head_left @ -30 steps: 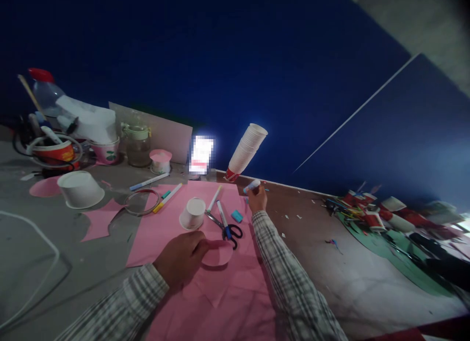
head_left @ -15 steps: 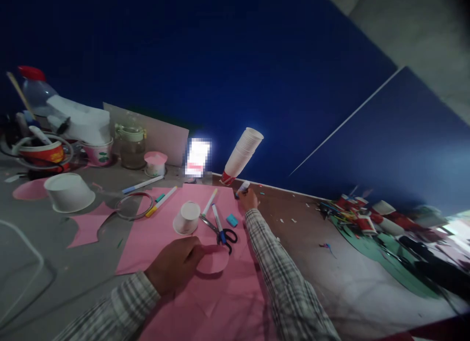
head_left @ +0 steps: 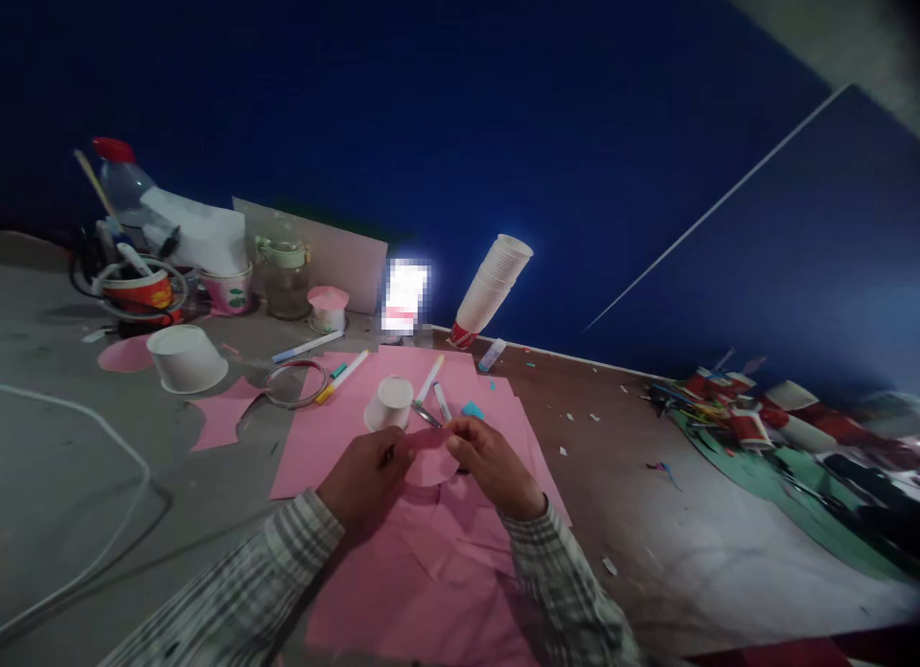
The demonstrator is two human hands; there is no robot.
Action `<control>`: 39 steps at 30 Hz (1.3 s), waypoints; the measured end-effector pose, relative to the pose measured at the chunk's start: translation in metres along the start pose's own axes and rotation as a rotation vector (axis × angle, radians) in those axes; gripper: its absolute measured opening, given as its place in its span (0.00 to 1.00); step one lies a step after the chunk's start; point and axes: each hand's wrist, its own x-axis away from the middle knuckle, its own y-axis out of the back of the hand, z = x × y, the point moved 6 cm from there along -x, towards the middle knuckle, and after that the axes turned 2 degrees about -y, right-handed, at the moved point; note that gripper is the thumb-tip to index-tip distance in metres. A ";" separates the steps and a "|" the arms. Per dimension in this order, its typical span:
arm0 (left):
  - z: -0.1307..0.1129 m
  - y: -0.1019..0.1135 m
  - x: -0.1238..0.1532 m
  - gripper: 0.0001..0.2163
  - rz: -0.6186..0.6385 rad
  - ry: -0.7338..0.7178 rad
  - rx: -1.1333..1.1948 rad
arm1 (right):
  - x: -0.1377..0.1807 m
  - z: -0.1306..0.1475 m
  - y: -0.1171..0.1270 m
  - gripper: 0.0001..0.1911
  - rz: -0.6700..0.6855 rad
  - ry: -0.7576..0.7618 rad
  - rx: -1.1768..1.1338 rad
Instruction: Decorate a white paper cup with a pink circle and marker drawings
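My left hand (head_left: 368, 471) pinches the left edge of a round pink paper disc (head_left: 431, 459). On the disc's right edge, the fingers of my right hand (head_left: 495, 464) are closed too. Beneath both hands lie pink paper sheets (head_left: 402, 605). Just beyond the disc stands an upturned white paper cup (head_left: 392, 404). Scissors (head_left: 425, 415) lie beside that cup, mostly hidden by my hands and the disc. Markers (head_left: 431, 379) and a blue eraser-like block (head_left: 472, 410) rest on the paper nearby. A glue stick (head_left: 493, 355) sits at the paper's far right corner.
A tall stack of paper cups (head_left: 495, 282) leans near the blue wall. At left are a larger upturned white cup (head_left: 188, 360), a metal ring (head_left: 295, 383), a glass jar (head_left: 286, 282) and a white cable (head_left: 122, 437). Green sheets (head_left: 762, 490) with clutter lie at right.
My right hand has let go of the glue stick and come back to the disc's right edge. My left hand still holds the disc. The view has shifted slightly.
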 end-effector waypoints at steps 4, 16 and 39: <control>0.005 0.003 -0.001 0.13 -0.006 0.018 -0.059 | -0.001 0.003 -0.002 0.18 -0.091 0.031 0.030; 0.003 0.001 -0.001 0.09 0.044 0.116 0.021 | 0.002 0.003 0.011 0.16 -0.290 0.051 0.043; 0.049 0.026 -0.014 0.32 -0.525 -0.025 -0.305 | -0.059 0.047 -0.004 0.13 -0.867 0.775 0.773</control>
